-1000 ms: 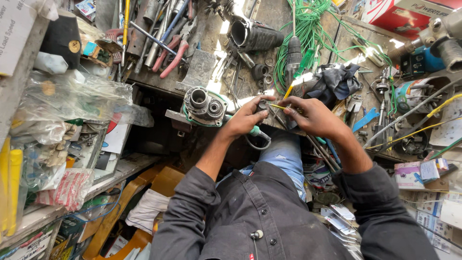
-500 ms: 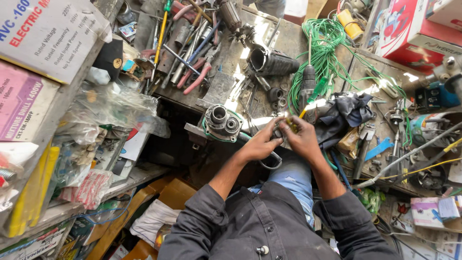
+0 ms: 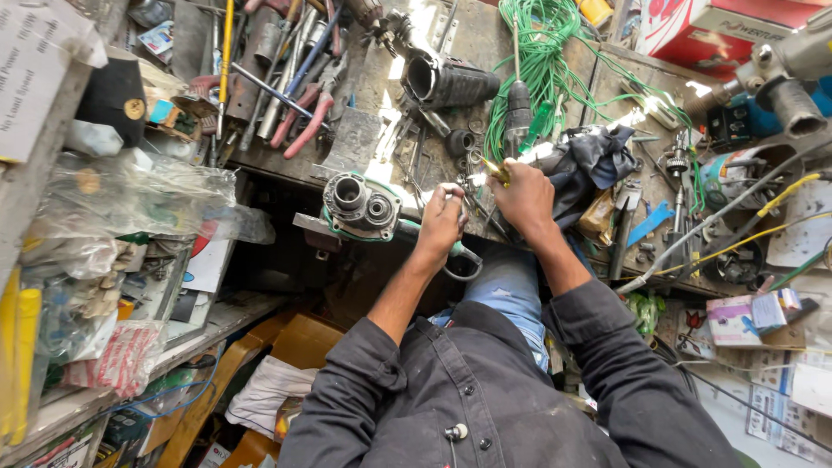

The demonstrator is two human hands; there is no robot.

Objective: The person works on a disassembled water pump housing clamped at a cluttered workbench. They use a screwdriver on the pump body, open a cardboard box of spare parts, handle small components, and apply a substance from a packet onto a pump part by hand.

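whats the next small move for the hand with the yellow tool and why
Probably bring the yellow-handled tool in the right hand down to the small part pinched in the left hand, since the two hands sit close together above the green power-tool body, which lies open.

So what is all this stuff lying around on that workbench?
power tool body: one, grey metal with green trim, bench's near edge, by the left hand
green wire: one tangled bundle, bench top, far side
black tool housing: one, dark, lying left of the wire
pliers: one pair, pink handles, among long hand tools at upper left
dark cloth: one, crumpled, right of the hands
red carton: one, top right
plastic bags: several, clear, left shelf
left hand: on a small part I cannot identify
right hand: grips a yellow-handled tool
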